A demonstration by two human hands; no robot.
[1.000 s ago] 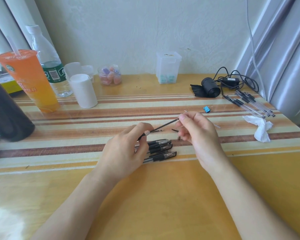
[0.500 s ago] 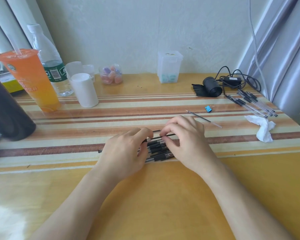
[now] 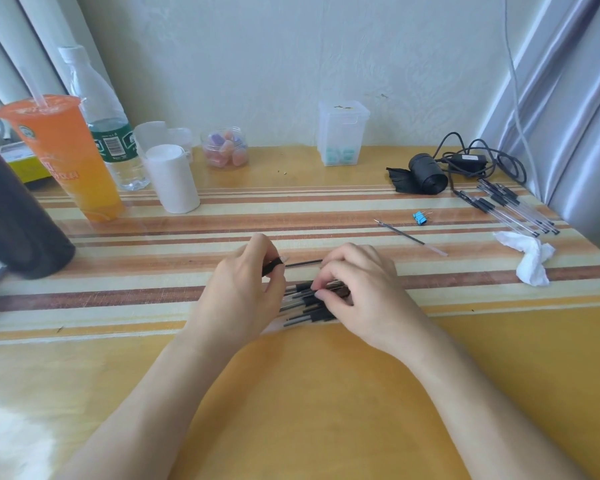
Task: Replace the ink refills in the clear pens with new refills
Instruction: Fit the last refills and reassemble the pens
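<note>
Where the two hands meet: the middle of the table (image 3: 326, 393), on the striped mat (image 3: 153, 244); clock directions below are read from the pen pile.
Pen pile (image 3: 305, 308): clear pens with black parts lying side by side between the hands, partly covered by both.
Left hand (image 3: 243, 292): at 9 o'clock, with its thumb and curled fingers pinching the thicker black end of a black refill.
Black refill (image 3: 303, 263): at 12 o'clock, just past the pile, running left to right. Its right end disappears behind the right index finger, so contact there cannot be told.
Right hand (image 3: 361, 292): at 3 o'clock, fingers curled down, thumb and fingertips pinching a black part in the pen pile.
Loose refill (image 3: 400, 233): at 2 o'clock, flat on the mat and apart from the hands.
Blue clip (image 3: 419, 218): at 2 o'clock, just beyond the loose refill.
Clear pens (image 3: 513, 209): at 2 o'clock near the table's right edge, a second group lying roughly parallel.
Tissue (image 3: 530, 261): at 3 o'clock, crumpled, well apart from the hands.
Black roll (image 3: 426, 174): at 1 o'clock, beside a coiled black cable (image 3: 482, 161).
Clear box (image 3: 342, 133): at 12 o'clock, against the wall.
Sweets jar (image 3: 226, 148): at 11 o'clock, by the wall.
Orange drink (image 3: 66, 157): at 10 o'clock, with a water bottle (image 3: 101, 116) behind it and a white roll (image 3: 172, 178) beside it.
</note>
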